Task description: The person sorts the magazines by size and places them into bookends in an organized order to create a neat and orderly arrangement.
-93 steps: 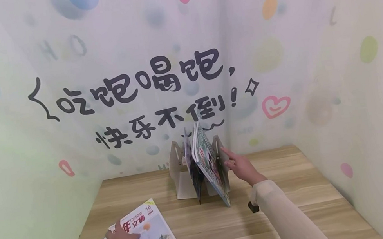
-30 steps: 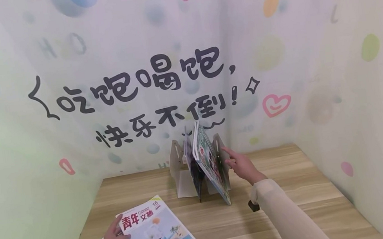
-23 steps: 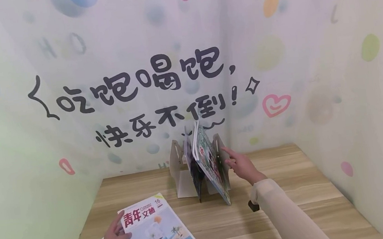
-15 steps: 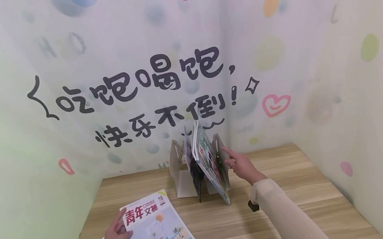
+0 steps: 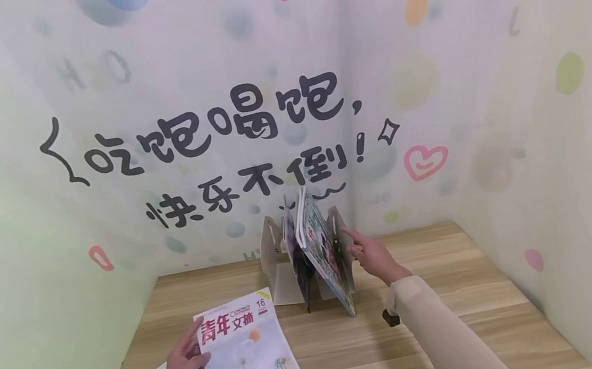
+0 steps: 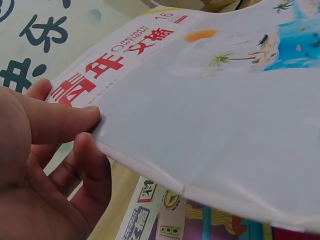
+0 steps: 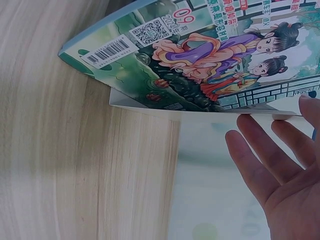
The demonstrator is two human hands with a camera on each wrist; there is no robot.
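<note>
My left hand [image 5: 181, 368] pinches the left edge of a magazine [image 5: 255, 359] with a pale cover, red title and beach picture. In the left wrist view, thumb and fingers grip its raised edge, tilted above another magazine [image 6: 172, 220]. That purple one lies on the table, mostly hidden underneath. A light grey magazine rack [image 5: 285, 283] stands at the back, holding several upright magazines [image 5: 318, 249]; the right ones lean. My right hand [image 5: 376, 259] touches the rack's right side panel with its fingers fairly straight. A girl-illustrated cover [image 7: 215, 60] faces that panel in the right wrist view.
Everything rests on a wood-grain table [image 5: 427, 328]. Behind it and on both sides rise pale walls [image 5: 426, 72], the back one with black lettering and coloured spots. A small black object [image 5: 391, 318] shows beneath the right sleeve.
My left hand lay on the stacked magazines, then took the top one by its edge. It has moved right and slightly away, uncovering the purple magazine. The right hand and rack stay put.
</note>
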